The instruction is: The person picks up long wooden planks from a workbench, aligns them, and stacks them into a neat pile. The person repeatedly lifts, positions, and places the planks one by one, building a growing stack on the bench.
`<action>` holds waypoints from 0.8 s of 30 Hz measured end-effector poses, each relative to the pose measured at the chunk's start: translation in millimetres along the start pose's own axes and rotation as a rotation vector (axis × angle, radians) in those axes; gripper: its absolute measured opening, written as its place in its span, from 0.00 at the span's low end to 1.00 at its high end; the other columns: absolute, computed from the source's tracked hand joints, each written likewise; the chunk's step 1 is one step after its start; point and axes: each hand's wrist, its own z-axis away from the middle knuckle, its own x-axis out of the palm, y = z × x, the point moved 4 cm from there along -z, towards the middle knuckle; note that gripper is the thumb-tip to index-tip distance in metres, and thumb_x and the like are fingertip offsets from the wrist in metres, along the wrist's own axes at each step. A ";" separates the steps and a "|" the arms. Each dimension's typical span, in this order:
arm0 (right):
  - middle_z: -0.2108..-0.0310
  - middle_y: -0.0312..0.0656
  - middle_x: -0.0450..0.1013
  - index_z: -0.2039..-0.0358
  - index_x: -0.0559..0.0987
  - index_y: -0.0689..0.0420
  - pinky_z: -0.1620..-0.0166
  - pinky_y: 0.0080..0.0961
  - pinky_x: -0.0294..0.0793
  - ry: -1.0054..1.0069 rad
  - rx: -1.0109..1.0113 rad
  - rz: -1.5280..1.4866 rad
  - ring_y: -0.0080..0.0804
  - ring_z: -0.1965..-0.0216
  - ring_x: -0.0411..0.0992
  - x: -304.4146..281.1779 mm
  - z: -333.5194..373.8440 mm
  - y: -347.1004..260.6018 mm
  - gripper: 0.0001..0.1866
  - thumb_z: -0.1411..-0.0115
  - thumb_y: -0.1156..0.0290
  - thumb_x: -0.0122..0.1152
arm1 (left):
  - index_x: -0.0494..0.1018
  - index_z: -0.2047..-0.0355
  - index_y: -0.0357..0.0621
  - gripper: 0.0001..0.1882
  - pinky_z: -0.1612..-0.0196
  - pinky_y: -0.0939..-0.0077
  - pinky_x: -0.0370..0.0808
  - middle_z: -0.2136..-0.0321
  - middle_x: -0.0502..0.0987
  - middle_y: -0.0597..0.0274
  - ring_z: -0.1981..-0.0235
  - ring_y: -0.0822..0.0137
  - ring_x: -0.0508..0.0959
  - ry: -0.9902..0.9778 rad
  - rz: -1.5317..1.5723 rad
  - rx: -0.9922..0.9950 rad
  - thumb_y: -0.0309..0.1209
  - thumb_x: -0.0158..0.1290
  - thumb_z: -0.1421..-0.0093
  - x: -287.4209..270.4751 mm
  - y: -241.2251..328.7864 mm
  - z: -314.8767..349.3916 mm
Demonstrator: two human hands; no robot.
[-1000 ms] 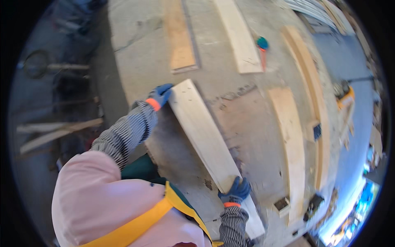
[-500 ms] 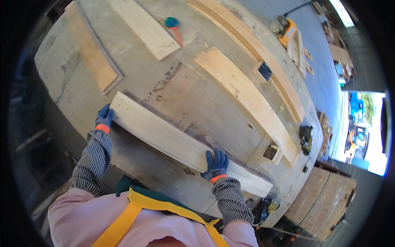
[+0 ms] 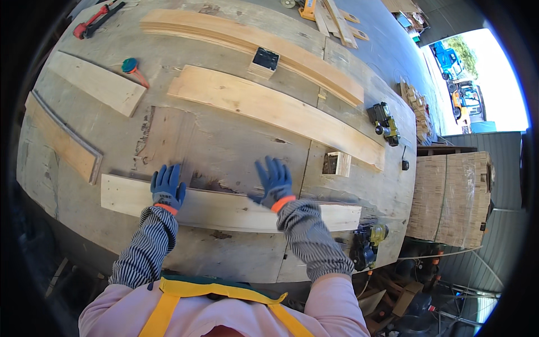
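A pale wooden board lies lengthwise along the near side of the worktable. My left hand, in a blue-and-grey work glove, rests on the board's left part with fingers stretched over its far edge. Gloved alike, my right hand is spread and holds nothing; it is over the board's far edge, and whether it touches the wood I cannot tell. Beyond the hands lies a longer yellowish plank. A small open wooden box sits against that plank's near edge, toward the right.
Stacked long boards lie at the back, with a dark-filled wooden box against them. Shorter boards lie left, near a green-and-orange tool. Nail-gun-like tools stand right. A wrapped wood stack is beyond the table.
My left hand has moved from the board's left end onto its face, further right. My right hand has come off the board's face toward its far edge. The view has turned and shifted.
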 end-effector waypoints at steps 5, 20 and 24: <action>0.30 0.50 0.46 0.29 0.49 0.42 0.32 0.53 0.41 -0.058 0.233 0.195 0.53 0.30 0.43 -41.6 -77.0 115.0 0.60 0.57 0.37 0.68 | 0.64 0.38 0.44 0.32 0.37 0.47 0.58 0.43 0.70 0.51 0.40 0.48 0.67 -0.173 -0.054 -0.056 0.42 0.52 0.42 1.4 8.4 -11.0; 0.30 0.49 0.46 0.29 0.53 0.41 0.30 0.52 0.41 -0.052 0.157 0.063 0.53 0.29 0.42 -37.6 -196.8 166.4 0.64 0.64 0.32 0.70 | 0.67 0.41 0.44 0.31 0.38 0.46 0.59 0.41 0.68 0.54 0.39 0.49 0.65 -0.212 -0.054 -0.047 0.40 0.52 0.45 6.8 9.9 -8.9; 0.28 0.52 0.42 0.29 0.51 0.43 0.30 0.54 0.37 -0.068 0.058 0.110 0.56 0.28 0.39 -33.6 -190.4 153.3 0.64 0.63 0.33 0.69 | 0.68 0.42 0.45 0.30 0.38 0.47 0.59 0.43 0.68 0.53 0.40 0.49 0.66 -0.228 -0.051 -0.080 0.40 0.53 0.46 2.1 9.8 -9.2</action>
